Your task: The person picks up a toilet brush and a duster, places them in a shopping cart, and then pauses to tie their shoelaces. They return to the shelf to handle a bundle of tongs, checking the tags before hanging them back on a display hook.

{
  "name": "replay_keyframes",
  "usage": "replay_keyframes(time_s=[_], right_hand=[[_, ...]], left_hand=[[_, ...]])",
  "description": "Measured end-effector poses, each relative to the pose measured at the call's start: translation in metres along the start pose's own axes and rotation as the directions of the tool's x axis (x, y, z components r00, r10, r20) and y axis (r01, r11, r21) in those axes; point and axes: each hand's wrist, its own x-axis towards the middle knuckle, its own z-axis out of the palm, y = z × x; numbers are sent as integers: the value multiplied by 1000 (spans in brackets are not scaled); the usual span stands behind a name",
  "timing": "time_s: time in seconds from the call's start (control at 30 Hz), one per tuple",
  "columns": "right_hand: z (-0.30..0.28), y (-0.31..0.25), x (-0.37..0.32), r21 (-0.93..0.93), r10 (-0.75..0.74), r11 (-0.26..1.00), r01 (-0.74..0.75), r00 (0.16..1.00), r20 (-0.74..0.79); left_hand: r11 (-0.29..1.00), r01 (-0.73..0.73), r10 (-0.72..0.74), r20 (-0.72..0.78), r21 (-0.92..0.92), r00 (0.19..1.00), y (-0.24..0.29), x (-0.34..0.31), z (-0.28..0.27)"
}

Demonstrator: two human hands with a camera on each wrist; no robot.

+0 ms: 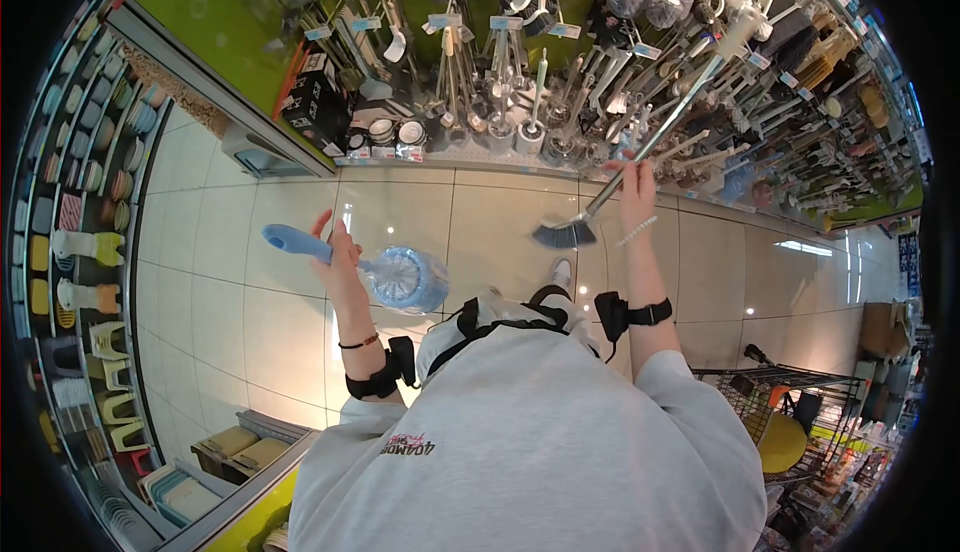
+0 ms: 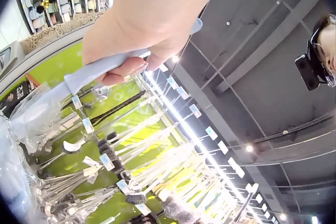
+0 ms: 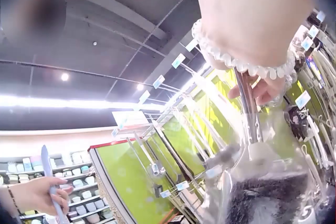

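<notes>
My left hand grips a blue-handled brush by its handle. The brush's round head is wrapped in clear plastic and points toward my body. In the left wrist view the fingers curl round the pale blue handle. My right hand holds a long metal-handled brush whose dark bristles hang low over the floor. In the right wrist view the fingers wrap the metal shaft above the plastic-covered bristle head.
A green display wall full of hanging brushes stands in front. Shelves of cups and bowls run along the left. A wire shopping cart stands at the lower right. Pale floor tiles lie between them.
</notes>
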Motion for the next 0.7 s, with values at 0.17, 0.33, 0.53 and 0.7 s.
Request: replay_keyframes(time_s=[0.17, 0.33, 0.53, 0.7], right_hand=[[6, -13, 27, -107, -295, 954, 282, 944, -148], [20, 21, 53, -374, -154, 909, 183, 982, 106], [93, 102, 126, -776, 82, 569, 270, 921, 380], [177, 164, 209, -897, 408, 428, 112, 862, 302]], left_hand=[[998, 51, -51, -8, 45, 999, -10, 7, -10], [985, 86, -78, -57, 147, 995, -23, 19, -2], [985, 132, -120, -108, 110, 987, -28, 38, -6], [965, 167, -113, -256, 200, 960, -24, 57, 3]])
